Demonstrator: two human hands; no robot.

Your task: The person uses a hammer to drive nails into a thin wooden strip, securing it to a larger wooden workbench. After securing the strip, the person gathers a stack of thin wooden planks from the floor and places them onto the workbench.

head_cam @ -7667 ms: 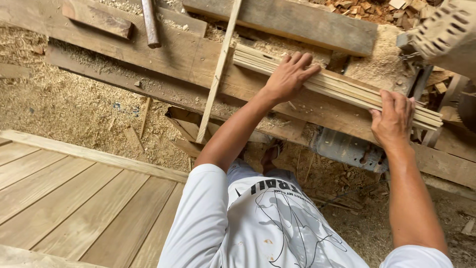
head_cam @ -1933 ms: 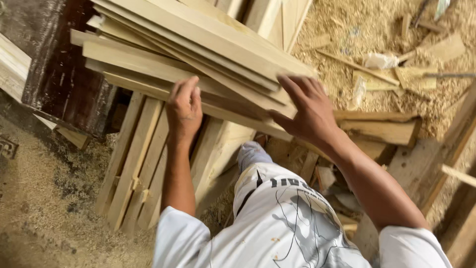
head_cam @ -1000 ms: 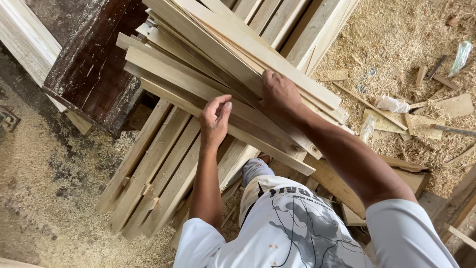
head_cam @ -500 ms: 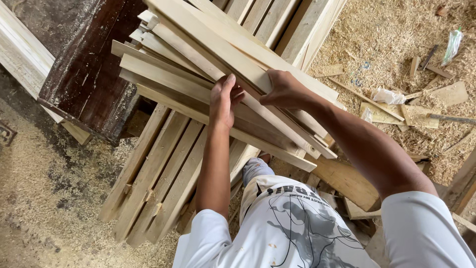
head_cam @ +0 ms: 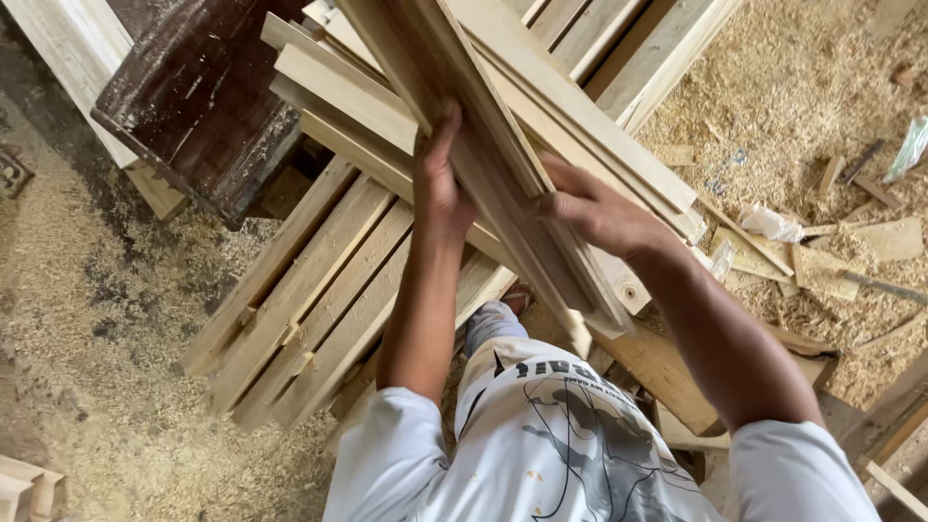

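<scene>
Here both hands clamp one bundle of pale slats (head_cam: 503, 184), which runs from about 11 o'clock at the top edge down to 5 o'clock, tilted on edge. The left hand (head_cam: 440, 184) grips the bundle's left side, fingers wrapped up along the wood. The right hand (head_cam: 594, 208) closes on its right side, thumb pointing toward 9 o'clock across the slats. The bundle lies on top of a stack of boards (head_cam: 599, 126) that fans out toward 1 o'clock. Beneath, at 8 o'clock from the hands, a pallet (head_cam: 309, 290) of long planks rests on the floor. A dark plank (head_cam: 193, 97) sits at 10 o'clock, touching the stack's far ends. Sawdust (head_cam: 87, 319) covers the floor at 9 o'clock, and offcuts (head_cam: 851, 242) with a crumpled plastic bag (head_cam: 770, 222) lie at 3 o'clock. The person's white shirt (head_cam: 541, 445) fills 6 o'clock.
</scene>
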